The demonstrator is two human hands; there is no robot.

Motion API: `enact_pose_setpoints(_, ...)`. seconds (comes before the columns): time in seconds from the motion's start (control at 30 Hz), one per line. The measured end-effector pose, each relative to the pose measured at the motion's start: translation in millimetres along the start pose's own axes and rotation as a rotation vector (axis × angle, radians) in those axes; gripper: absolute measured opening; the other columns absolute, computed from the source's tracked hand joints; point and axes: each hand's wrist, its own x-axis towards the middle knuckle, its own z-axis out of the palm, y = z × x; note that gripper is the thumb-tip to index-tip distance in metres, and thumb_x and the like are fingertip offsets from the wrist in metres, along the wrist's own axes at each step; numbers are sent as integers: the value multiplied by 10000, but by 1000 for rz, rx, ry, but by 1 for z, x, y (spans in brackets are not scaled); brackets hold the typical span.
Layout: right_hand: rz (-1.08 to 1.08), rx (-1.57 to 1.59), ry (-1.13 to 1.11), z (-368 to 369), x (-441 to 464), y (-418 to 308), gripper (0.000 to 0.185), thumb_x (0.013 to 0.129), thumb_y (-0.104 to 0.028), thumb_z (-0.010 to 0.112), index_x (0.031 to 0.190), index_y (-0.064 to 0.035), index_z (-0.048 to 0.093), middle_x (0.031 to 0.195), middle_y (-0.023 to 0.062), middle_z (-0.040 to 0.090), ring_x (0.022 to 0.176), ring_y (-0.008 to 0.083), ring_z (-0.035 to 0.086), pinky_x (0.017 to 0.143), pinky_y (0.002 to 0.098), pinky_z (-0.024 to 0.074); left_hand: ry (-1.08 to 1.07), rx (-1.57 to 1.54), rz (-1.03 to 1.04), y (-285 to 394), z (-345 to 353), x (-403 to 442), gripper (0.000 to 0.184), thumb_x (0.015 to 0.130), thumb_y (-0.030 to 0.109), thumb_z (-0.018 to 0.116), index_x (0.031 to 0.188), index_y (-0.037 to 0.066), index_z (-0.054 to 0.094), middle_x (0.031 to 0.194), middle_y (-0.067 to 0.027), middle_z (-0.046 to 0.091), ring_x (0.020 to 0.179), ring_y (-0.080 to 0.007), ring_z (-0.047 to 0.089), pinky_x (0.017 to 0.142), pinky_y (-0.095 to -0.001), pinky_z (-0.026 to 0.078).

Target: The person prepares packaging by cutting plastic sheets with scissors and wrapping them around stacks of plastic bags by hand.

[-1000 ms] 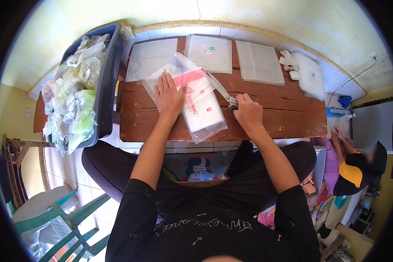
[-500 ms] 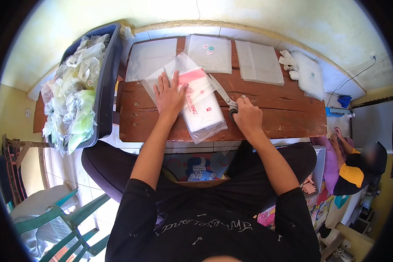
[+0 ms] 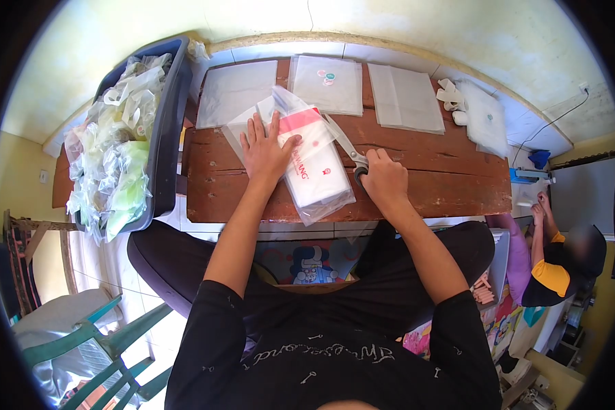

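My left hand (image 3: 265, 156) lies spread on the red-printed plastic bag packet (image 3: 316, 190) on the wooden table (image 3: 451, 171); my right hand (image 3: 385, 179) is closed around the scissors (image 3: 347, 145), blades by the packet's upper right edge. This looks like trimming, calling for a steady, flat hold.

Packet (image 3: 320, 183) and scissors (image 3: 352, 152) on the tabletop (image 3: 451, 184)
Left hand (image 3: 264, 152) on the packet, scissors in the right hand (image 3: 385, 179), right of it; three sheet piles (image 3: 406, 99) behind; left of the tabletop, a bin (image 3: 170, 130) holding bags (image 3: 119, 137).
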Motion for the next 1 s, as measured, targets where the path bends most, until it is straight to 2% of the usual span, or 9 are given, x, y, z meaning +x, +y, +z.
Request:
enact_pose_setpoints(0.67, -48, 4, 1, 11, 19, -9, 307, 735, -223, 745, 905, -54, 554, 915, 118, 611, 764, 353, 676, 659, 457, 557, 3, -9, 3, 0, 0, 0, 806, 861, 672, 479, 1516, 242, 294, 1578, -193, 176, 1473, -325, 132, 1183, -480, 72)
enact_pose_setpoints(0.93, -61, -3, 53, 2, 15, 4, 376, 754, -327, 758, 902, -54, 547, 900, 108, 602, 746, 358, 668, 631, 457, 542, -11, -7, 3, 0, -1, 1, 791, 871, 668, 471, 1516, 247, 292, 1573, -202, 184, 1469, -333, 143, 1182, -482, 83)
enact_pose_setpoints(0.97, -60, -6, 52, 2, 15, 5, 376, 754, -327, 758, 902, -54, 547, 900, 108, 602, 746, 358, 668, 631, 457, 542, -2, 0, 6, -1, 1, 1, 789, 872, 668, 470, 1516, 248, 292, 1572, -203, 187, 1469, -333, 143, 1181, -483, 84)
enact_pose_setpoints(1.0, -83, -11, 47, 2, 17, 4, 311, 754, -246, 730, 909, -49, 548, 907, 113, 602, 739, 349, 676, 624, 452, 551, -2, -1, 6, 0, 1, 1, 789, 872, 668, 470, 1516, 248, 292, 1572, -203, 187, 1469, -333, 143, 1181, -483, 84)
